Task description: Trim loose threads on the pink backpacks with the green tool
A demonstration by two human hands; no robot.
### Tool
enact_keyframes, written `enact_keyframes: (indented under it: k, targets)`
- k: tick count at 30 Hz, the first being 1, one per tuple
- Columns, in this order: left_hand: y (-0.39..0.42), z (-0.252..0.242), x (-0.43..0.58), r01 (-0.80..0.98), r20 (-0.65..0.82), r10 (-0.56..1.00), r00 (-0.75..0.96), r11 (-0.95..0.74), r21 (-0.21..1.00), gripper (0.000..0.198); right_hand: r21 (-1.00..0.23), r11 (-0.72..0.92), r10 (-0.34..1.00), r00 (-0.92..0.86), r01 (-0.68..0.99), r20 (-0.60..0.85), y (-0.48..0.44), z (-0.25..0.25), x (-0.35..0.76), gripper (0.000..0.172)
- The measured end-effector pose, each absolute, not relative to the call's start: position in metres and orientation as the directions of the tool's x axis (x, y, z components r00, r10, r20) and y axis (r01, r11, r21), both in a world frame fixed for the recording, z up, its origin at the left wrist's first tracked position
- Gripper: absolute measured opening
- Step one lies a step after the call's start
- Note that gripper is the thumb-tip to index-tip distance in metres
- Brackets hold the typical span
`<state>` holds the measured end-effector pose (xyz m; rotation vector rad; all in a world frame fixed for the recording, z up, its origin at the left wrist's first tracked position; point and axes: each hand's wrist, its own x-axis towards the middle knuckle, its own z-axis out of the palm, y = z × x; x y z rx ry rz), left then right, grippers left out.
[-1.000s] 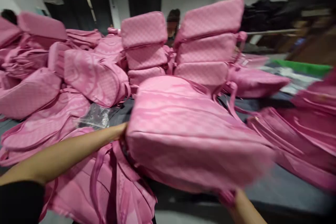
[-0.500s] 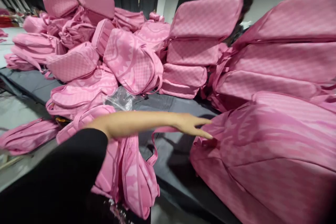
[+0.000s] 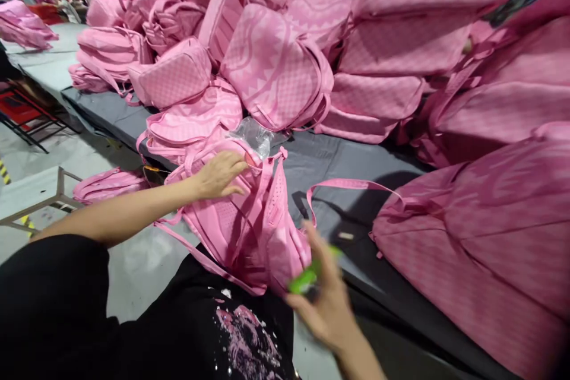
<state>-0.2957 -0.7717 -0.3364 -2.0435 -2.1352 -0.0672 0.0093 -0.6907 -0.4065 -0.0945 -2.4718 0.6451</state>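
Note:
A pink backpack hangs over the front edge of the table against my lap, its straps loose. My left hand is closed on its upper edge, fingers bent over the fabric. To the right of this backpack, my right hand is blurred by motion and wrapped round a small bright green object, whose kind I cannot make out. A pink strap stretches across the dark table toward a large patterned backpack at the right.
Pink backpacks are heaped and stacked along the grey-covered table. Crumpled clear plastic lies among them, and a small pale tag rests near the edge. A stool and a red-seated chair stand at left.
My left hand has drawn back from the large backpack at the right to the one at my lap. My right hand has come into view with the green object. The view has turned left and down.

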Motion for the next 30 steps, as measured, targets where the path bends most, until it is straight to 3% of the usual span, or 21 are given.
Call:
enact_keyframes:
  k: [2, 4, 6, 9, 13, 15, 20, 22, 26, 28, 30]
  targets:
    - [-0.769, -0.343, -0.304, 0.993, 0.118, 0.992, -0.052, 0.064, -0.102, 0.056, -0.476, 0.866, 0.102, -0.879, -0.152, 0.466, -0.713, -0.41, -0.02, 0.091]
    - [-0.766, -0.344, -0.311, 0.994, 0.079, 0.996, -0.037, 0.045, -0.102, 0.045, -0.471, 0.858, -0.012, -0.924, -0.206, 0.383, -0.727, -0.422, -0.053, 0.095]
    - [-0.768, -0.342, -0.315, 0.995, 0.055, 0.998, -0.014, 0.019, -0.095, 0.033, -0.404, 0.894, -0.057, -0.943, -0.195, 0.329, -0.73, -0.437, -0.078, 0.091]
    - [-0.781, -0.338, -0.311, 0.996, 0.079, 0.997, 0.019, -0.012, -0.083, 0.022, -0.23, 0.97, 0.004, -0.937, -0.081, 0.348, -0.716, -0.455, -0.085, 0.076]
    - [-0.809, -0.321, -0.28, 0.997, 0.154, 0.987, 0.036, -0.025, -0.07, 0.022, -0.034, 0.999, -0.002, -0.89, -0.019, 0.457, -0.69, -0.446, -0.051, 0.053]
    - [-0.821, -0.3, -0.254, 0.997, 0.206, 0.977, 0.058, -0.047, -0.059, 0.026, 0.007, 0.999, -0.037, -0.83, -0.04, 0.556, -0.684, -0.421, -0.026, 0.057]
    - [-0.83, -0.236, -0.205, 0.99, 0.393, 0.917, 0.072, -0.113, 0.082, 0.032, -0.024, 0.998, -0.022, -0.719, -0.054, 0.694, -0.681, -0.327, 0.024, 0.083]
    - [-0.819, -0.237, -0.201, 0.982, 0.355, 0.935, 0.015, -0.081, 0.173, 0.035, -0.063, 0.998, 0.021, -0.726, -0.031, 0.688, -0.674, -0.312, 0.034, 0.084]
    - [-0.779, -0.307, -0.201, 0.985, 0.132, 0.991, 0.014, -0.037, 0.17, 0.018, -0.123, 0.99, 0.131, -0.825, 0.075, 0.55, -0.645, -0.36, 0.04, 0.063]
    - [-0.763, -0.349, -0.2, 0.987, 0.105, 0.993, 0.05, -0.065, 0.15, 0.01, -0.159, 0.978, 0.193, -0.871, 0.134, 0.452, -0.631, -0.395, 0.039, 0.052]
    - [-0.753, -0.377, -0.198, 0.984, 0.108, 0.99, 0.087, -0.102, 0.148, 0.016, -0.255, 0.952, 0.27, -0.854, 0.168, 0.444, -0.625, -0.416, 0.039, 0.053]
